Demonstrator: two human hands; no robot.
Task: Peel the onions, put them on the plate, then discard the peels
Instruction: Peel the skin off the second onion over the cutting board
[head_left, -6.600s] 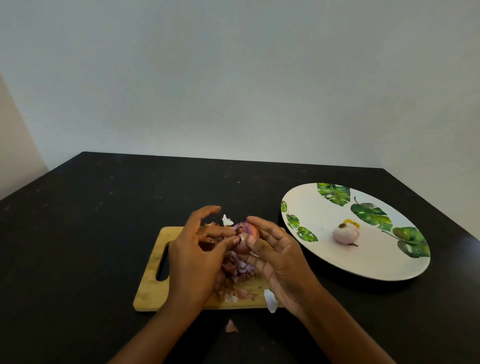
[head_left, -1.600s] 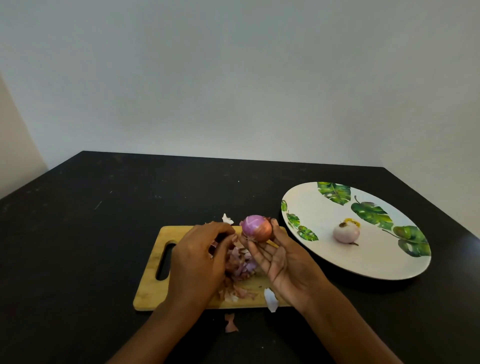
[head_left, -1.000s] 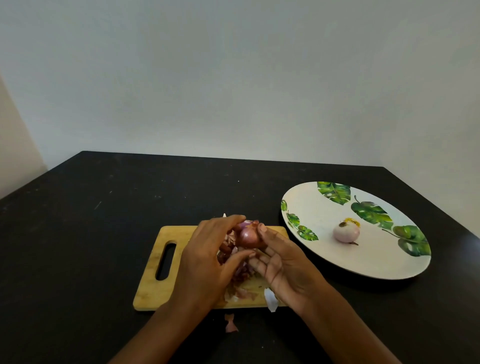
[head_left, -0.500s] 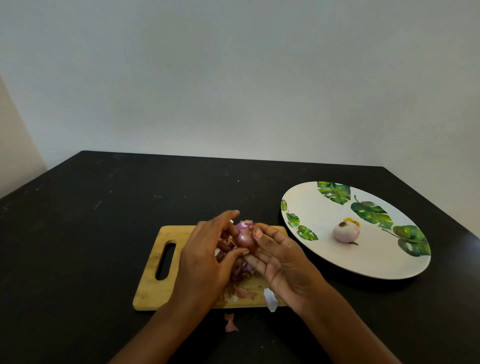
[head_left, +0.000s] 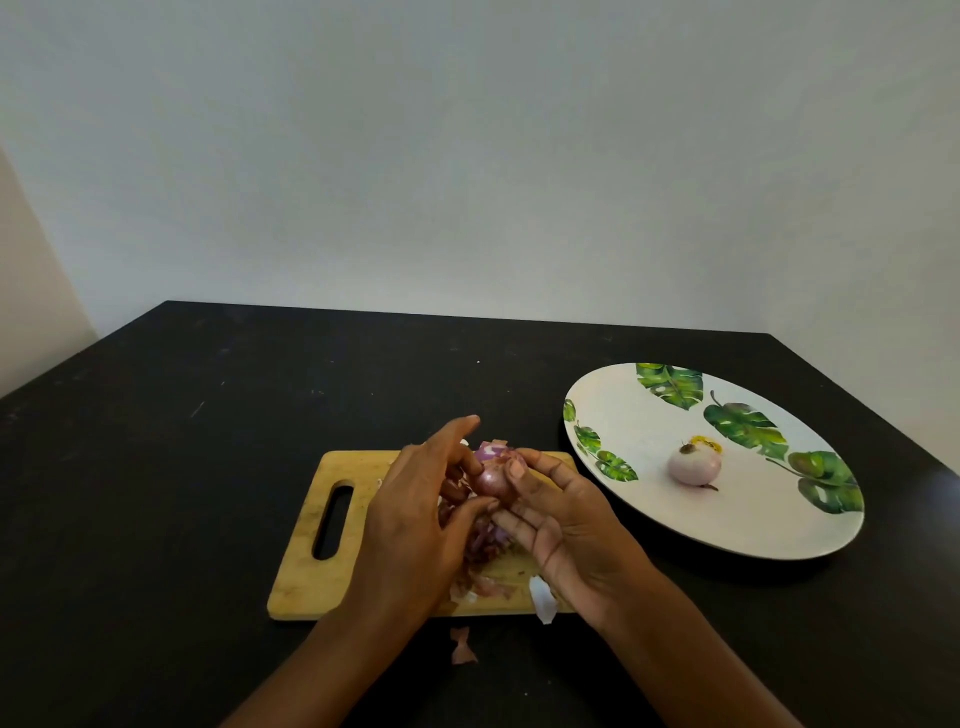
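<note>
- A moment ago the left hand (head_left: 415, 525) was down on the peels (head_left: 483, 545). Now it has come back up to the onion (head_left: 491, 480) that the right hand (head_left: 571, 530) holds.
- The black desk (head_left: 208, 467) fills the lower half of the frame.
- The leaf plate (head_left: 639, 415) sits at the middle right, close by, so a peeled onion has only a short way to go.
- The wooden cutting board (head_left: 311, 587) lies at the lower center, under both hands, to catch what falls.
- The right hand grips the onion, thumb on top, to keep it steady. The left hand pinches its left side, likely to pull off more skin.
- One pale peeled onion (head_left: 694, 465) already rests on the plate.
- The held onion is above the board and still has shiny brown skin, so it looks not ready yet.
- The peels lie in a heap on the board. One small scrap (head_left: 462, 647) lies on the desk just below it.
</note>
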